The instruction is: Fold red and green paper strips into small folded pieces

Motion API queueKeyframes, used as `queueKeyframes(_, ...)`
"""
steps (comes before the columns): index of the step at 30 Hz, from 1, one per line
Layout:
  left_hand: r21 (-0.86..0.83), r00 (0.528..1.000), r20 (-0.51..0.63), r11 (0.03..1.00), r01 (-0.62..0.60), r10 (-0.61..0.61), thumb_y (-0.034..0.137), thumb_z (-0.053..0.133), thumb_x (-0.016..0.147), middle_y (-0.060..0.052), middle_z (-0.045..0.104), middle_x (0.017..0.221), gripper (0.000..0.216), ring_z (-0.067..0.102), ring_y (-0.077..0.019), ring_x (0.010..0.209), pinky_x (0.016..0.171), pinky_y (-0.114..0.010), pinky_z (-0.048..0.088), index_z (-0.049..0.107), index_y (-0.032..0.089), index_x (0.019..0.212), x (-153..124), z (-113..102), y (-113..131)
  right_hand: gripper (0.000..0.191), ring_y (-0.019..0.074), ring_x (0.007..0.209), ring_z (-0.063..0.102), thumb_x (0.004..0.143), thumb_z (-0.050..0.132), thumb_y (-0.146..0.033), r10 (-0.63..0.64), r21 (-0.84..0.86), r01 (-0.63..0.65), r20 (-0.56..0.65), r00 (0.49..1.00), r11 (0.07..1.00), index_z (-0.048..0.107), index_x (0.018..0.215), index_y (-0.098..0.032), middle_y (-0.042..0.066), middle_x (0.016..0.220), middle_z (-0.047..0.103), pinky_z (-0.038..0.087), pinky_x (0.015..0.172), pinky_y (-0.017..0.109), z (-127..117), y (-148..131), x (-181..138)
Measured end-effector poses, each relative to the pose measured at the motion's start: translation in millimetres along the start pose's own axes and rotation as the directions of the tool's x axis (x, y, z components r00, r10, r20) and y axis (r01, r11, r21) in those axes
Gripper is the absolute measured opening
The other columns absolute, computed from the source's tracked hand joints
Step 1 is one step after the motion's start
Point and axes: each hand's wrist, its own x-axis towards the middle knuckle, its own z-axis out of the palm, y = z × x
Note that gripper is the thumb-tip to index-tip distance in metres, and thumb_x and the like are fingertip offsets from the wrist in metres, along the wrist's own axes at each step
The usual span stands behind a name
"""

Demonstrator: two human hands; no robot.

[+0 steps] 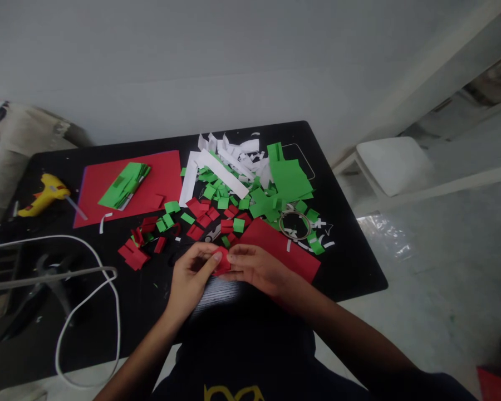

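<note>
A small piece of red paper point(222, 263) is pinched between my two hands, just above the table's front edge. My left hand point(195, 273) grips its left side, thumb on top. My right hand point(253, 266) holds the right side, and its fingers partly cover the paper. Close beyond the hands lie loose red paper pieces point(200, 209) and green paper pieces point(222, 203). Partly buried among them is a metal tool point(212, 234), whose kind I cannot make out. A larger red sheet point(290, 250) reaches out beside my right hand.
A yellow glue gun point(45, 197) lies at the left on the black table point(150, 312). Folded green paper point(125, 185) rests on a red sheet point(92, 189). White strips point(225, 174) heap at the back. A ring point(280, 225) sits right; a white cable point(117, 312) loops at front left.
</note>
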Motion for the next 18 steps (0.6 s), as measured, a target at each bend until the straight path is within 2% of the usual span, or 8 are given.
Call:
queueKeyframes(3, 0.063, 0.994, 0.109, 0.997, -0.036, 0.029, 0.035, 0.074, 0.089, -0.004, 0.079, 0.093, 0.02, 0.073, -0.0186, 0.084, 0.078, -0.028, 0.058, 0.076, 0.02, 0.102, 14, -8, 3, 0.038, 0.0159, 0.082, 0.074, 0.058, 0.102, -0.024, -0.016, 0.007, 0.016, -0.009, 1.0, 1.0, 0.074, 0.081, -0.014, -0.002, 0.08, 0.072, 0.06, 0.093, 0.04, -7, -5, -4)
queueKeyframes(5, 0.172, 0.99, 0.122, 0.981, -0.09, 0.069, 0.036, 0.067, 0.094, -0.006, 0.079, 0.103, 0.021, 0.074, -0.021, 0.094, 0.084, -0.031, 0.058, 0.076, 0.02, 0.104, 27, -13, 4, 0.038, 0.0178, 0.086, 0.075, 0.059, 0.101, -0.025, -0.042, 0.007, 0.043, -0.021, 0.999, 0.999, 0.074, 0.084, -0.014, -0.001, 0.083, 0.073, 0.06, 0.094, 0.04, -12, -8, -9)
queueKeyframes(6, 0.252, 0.99, 0.102, 0.96, -0.122, 0.099, 0.037, 0.065, 0.096, -0.006, 0.078, 0.101, 0.022, 0.073, -0.0213, 0.093, 0.085, -0.033, 0.058, 0.075, 0.02, 0.105, 35, -15, 3, 0.037, 0.0188, 0.087, 0.076, 0.061, 0.101, -0.025, -0.057, 0.004, 0.057, -0.029, 0.998, 0.998, 0.074, 0.085, -0.014, 0.0, 0.085, 0.074, 0.06, 0.094, 0.04, -14, -9, -11)
queueKeyframes(8, 0.438, 0.979, 0.095, 0.875, -0.206, 0.183, 0.035, 0.064, 0.096, -0.007, 0.076, 0.104, 0.021, 0.072, -0.023, 0.095, 0.089, -0.037, 0.057, 0.074, 0.02, 0.108, 50, -17, 1, 0.035, 0.0201, 0.09, 0.077, 0.065, 0.099, -0.025, -0.088, -0.005, 0.088, -0.046, 0.995, 0.996, 0.074, 0.086, -0.014, 0.001, 0.089, 0.076, 0.059, 0.094, 0.04, -19, -11, -15)
queueKeyframes(10, 0.558, 0.95, 0.177, 0.769, -0.312, 0.258, 0.032, 0.062, 0.098, -0.008, 0.075, 0.111, 0.022, 0.07, -0.0256, 0.104, 0.096, -0.041, 0.055, 0.073, 0.02, 0.113, 63, -16, -3, 0.033, 0.0214, 0.093, 0.078, 0.066, 0.099, -0.025, -0.108, -0.006, 0.108, -0.052, 0.993, 0.994, 0.075, 0.087, -0.014, 0.002, 0.091, 0.077, 0.059, 0.096, 0.041, -22, -11, -17)
queueKeyframes(12, 0.604, 0.909, 0.273, 0.678, -0.418, 0.316, 0.03, 0.061, 0.1, -0.01, 0.074, 0.117, 0.024, 0.067, -0.0277, 0.111, 0.101, -0.044, 0.053, 0.071, 0.02, 0.119, 72, -12, -7, 0.033, 0.0223, 0.094, 0.079, 0.067, 0.098, -0.026, -0.119, -0.005, 0.118, -0.05, 0.992, 0.993, 0.075, 0.088, -0.014, 0.003, 0.091, 0.077, 0.059, 0.097, 0.041, -24, -10, -19)
queueKeyframes(15, 0.618, 0.854, 0.378, 0.59, -0.52, 0.356, 0.025, 0.065, 0.098, -0.011, 0.074, 0.117, 0.025, 0.067, -0.0292, 0.112, 0.102, -0.046, 0.053, 0.072, 0.02, 0.122, 79, -5, -14, 0.033, 0.0228, 0.096, 0.079, 0.069, 0.097, -0.025, -0.135, -0.016, 0.134, -0.054, 0.989, 0.991, 0.075, 0.09, -0.014, 0.004, 0.094, 0.079, 0.059, 0.096, 0.04, -25, -8, -18)
queueKeyframes(18, 0.63, 0.848, 0.379, 0.568, -0.529, 0.37, 0.022, 0.065, 0.097, -0.011, 0.076, 0.111, 0.022, 0.068, -0.0298, 0.104, 0.096, -0.046, 0.054, 0.074, 0.02, 0.117, 82, -1, -20, 0.034, 0.0242, 0.098, 0.079, 0.07, 0.097, -0.026, -0.135, -0.023, 0.134, -0.061, 0.989, 0.991, 0.074, 0.092, -0.014, 0.006, 0.097, 0.079, 0.059, 0.096, 0.039, -26, -8, -17)
